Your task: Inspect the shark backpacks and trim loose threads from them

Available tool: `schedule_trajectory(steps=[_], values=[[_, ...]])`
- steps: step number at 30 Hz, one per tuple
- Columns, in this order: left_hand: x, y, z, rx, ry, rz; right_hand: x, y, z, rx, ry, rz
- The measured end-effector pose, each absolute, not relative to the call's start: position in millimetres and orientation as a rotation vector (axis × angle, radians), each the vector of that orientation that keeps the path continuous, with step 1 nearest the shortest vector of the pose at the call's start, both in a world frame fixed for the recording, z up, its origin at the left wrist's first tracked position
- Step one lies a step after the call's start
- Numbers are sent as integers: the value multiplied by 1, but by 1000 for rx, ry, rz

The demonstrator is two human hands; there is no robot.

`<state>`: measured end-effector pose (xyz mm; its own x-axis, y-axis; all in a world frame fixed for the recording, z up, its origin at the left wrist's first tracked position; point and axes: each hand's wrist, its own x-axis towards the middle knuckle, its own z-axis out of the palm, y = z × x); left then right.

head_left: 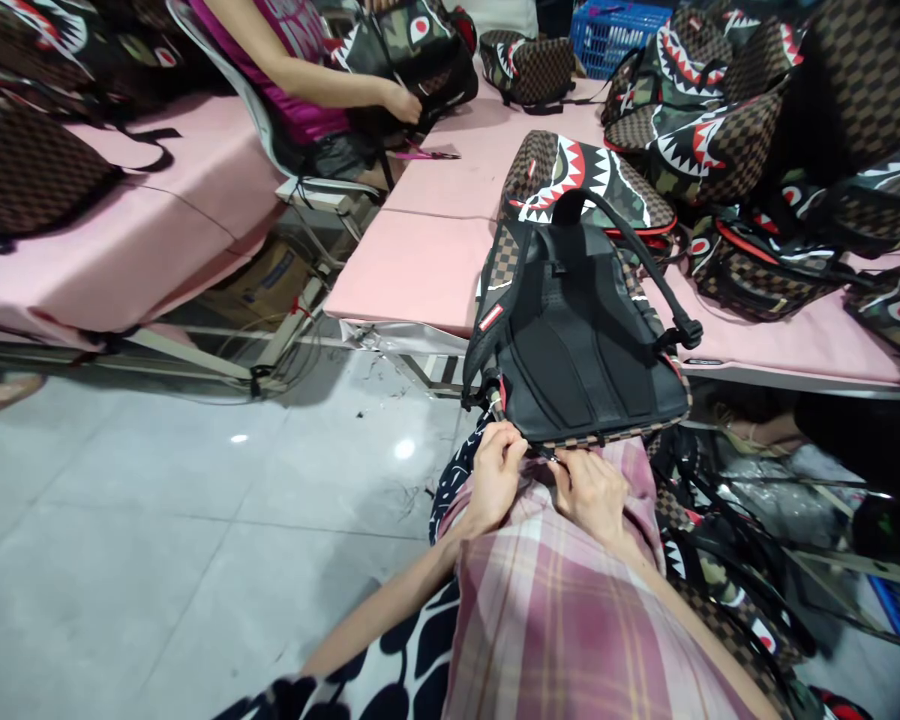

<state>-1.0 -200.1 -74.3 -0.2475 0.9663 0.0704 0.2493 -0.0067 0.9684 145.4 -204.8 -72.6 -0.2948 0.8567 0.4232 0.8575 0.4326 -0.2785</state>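
A backpack [585,340] with a black padded back panel and brown checked edges leans on the table edge and my lap, back side up. Its shoulder straps lie loose at both sides. My left hand [499,470] is closed at the lower left corner, fingers pinching the bag's bottom edge near a dark strap. Beside it, my right hand [591,490] is closed just under the bottom edge. A small dark piece with a bright glint shows between the two hands at the right fingertips; its kind is too small to tell. A pink plaid cloth covers my lap.
Another shark-mouth backpack [555,180] lies behind on the pink-covered table [412,270]. More bags [705,140] are piled at the right, others below the table. A person [300,70] sits across at the left, handling a bag. A blue basket [616,35] stands at the back.
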Motion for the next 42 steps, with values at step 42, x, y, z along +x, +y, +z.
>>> schedule_trajectory(steps=[42], values=[[48,-102,-56,2616,1124,539,255,-185,-105,-1701,-1912,-20]])
